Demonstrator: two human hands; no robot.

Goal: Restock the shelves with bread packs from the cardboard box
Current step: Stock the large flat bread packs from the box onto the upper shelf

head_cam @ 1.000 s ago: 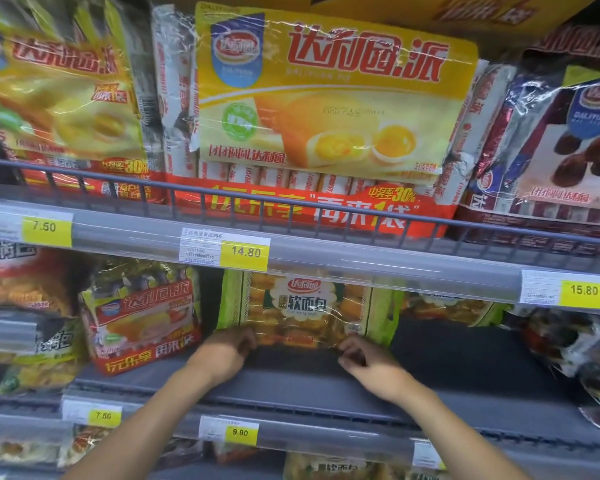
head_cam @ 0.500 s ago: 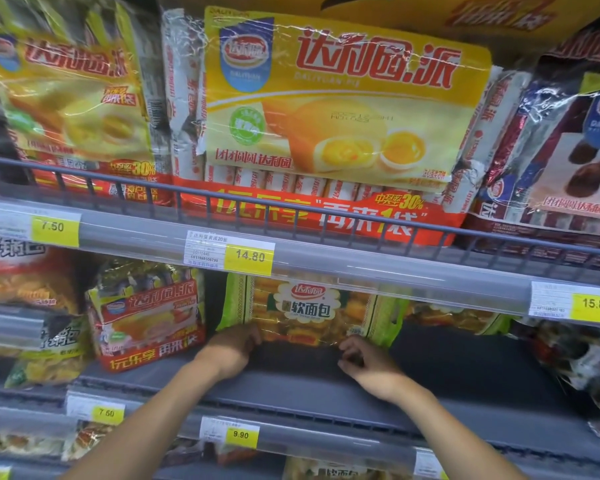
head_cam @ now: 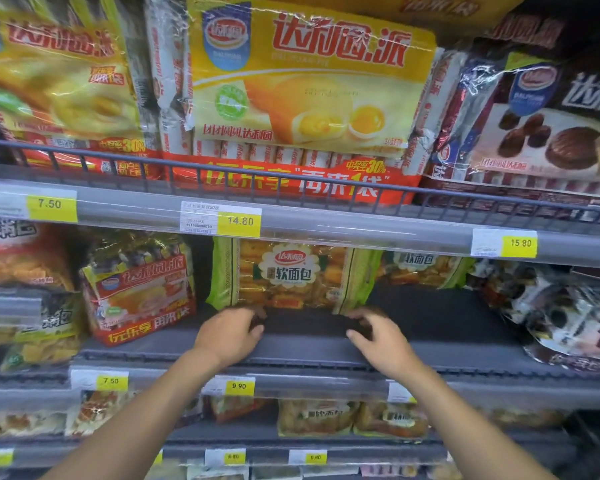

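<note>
Left hand (head_cam: 229, 336) was found over the front part of the middle shelf (head_cam: 440, 317), knuckles up, fingers curled, their tips at the lower left hem of the bread pack (head_cam: 295, 275). Blur at the tips prevented any finding on whether they pinched the hem or merely touched it. Right hand (head_cam: 381, 337) lay level with it towards the pack's lower right corner, fingers and thumb loosely bent with bare shelf showing between them; it held nothing.

The bread pack stood upright, set back from the shelf's front edge, label facing out, its long axis parallel to that edge. It lay just beyond both hands, which flanked its two lower corners; neither hand was clearly nearer. Both forearms reached forward and upward from below the shelf's front edge.

A second pack of the same bread (head_cam: 423, 268) stood further back to the right, and a red-and-yellow pie pack (head_cam: 142, 289) just to the left.

Judgement: the pack appeared seated. Either hand could square it, or both could draw back towards the front edge. The cardboard box was not in view.
</note>
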